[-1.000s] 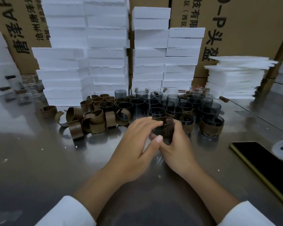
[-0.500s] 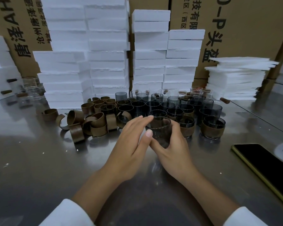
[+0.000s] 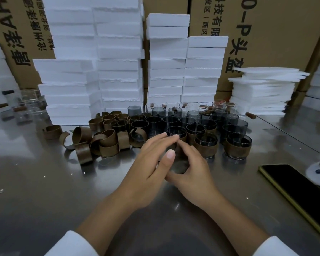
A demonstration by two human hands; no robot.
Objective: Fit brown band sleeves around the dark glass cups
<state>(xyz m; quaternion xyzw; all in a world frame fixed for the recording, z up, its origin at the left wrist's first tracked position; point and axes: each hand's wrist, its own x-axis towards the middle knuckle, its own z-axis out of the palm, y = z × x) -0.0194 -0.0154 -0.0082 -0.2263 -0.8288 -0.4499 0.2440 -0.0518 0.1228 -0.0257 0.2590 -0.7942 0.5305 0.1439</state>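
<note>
1. Cupping a dark glass cup [image 3: 179, 162] low over the desk [image 3: 44, 191], the right hand [image 3: 194, 174] curls its fingers [image 3: 186, 147] and thumb round the cup's right side.
2. The left hand [image 3: 148, 169] lies against the cup's left side, fingers [image 3: 161, 140] stretched nearly straight and close together over the top, thumb raised.
3. The cup sits between both hands and is mostly hidden; whether it carries a band cannot be told.
4. Loose brown band sleeves [image 3: 103, 143] lie heaped to the left, near the left hand.
5. Just behind the hands stands a cluster of dark cups [image 3: 174, 122]; two sleeved cups [image 3: 237, 146] stand to the right.
6. A phone [image 3: 294, 189] lies at the desk's right edge, and white foam blocks [image 3: 118, 71] are stacked behind.
</note>
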